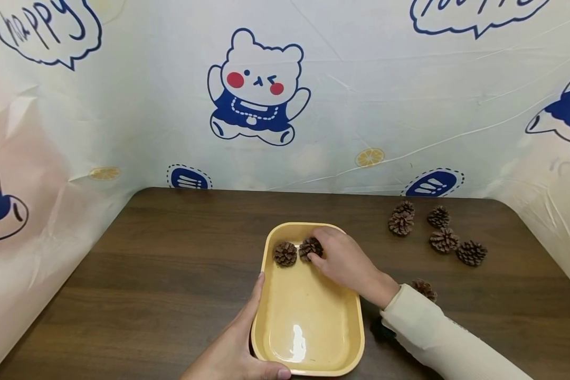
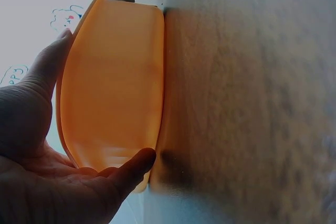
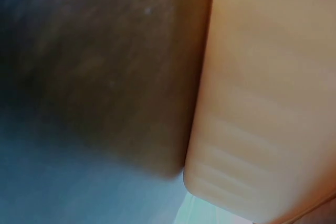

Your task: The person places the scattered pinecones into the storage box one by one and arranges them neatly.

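A yellow rectangular tray (image 1: 309,316) stands on the brown table. My left hand (image 1: 239,338) holds its near left corner, fingers along the left side and thumb at the near rim. In the left wrist view, the left hand (image 2: 63,166) spreads along the tray's orange-looking outer wall (image 2: 113,82). Reaching over the right rim, my right hand (image 1: 344,261) pinches a pine cone (image 1: 310,248) at the tray's far end. Another pine cone (image 1: 285,254) lies just left of it inside the tray. The right wrist view shows the tray's outer wall (image 3: 262,103), not the fingers.
Several loose pine cones (image 1: 444,240) lie at the table's back right. One more pine cone (image 1: 424,289) is partly covered by the right sleeve (image 1: 415,322), and a dark object (image 1: 382,330) shows beneath it. A printed curtain (image 1: 332,105) borders the table (image 1: 171,274).
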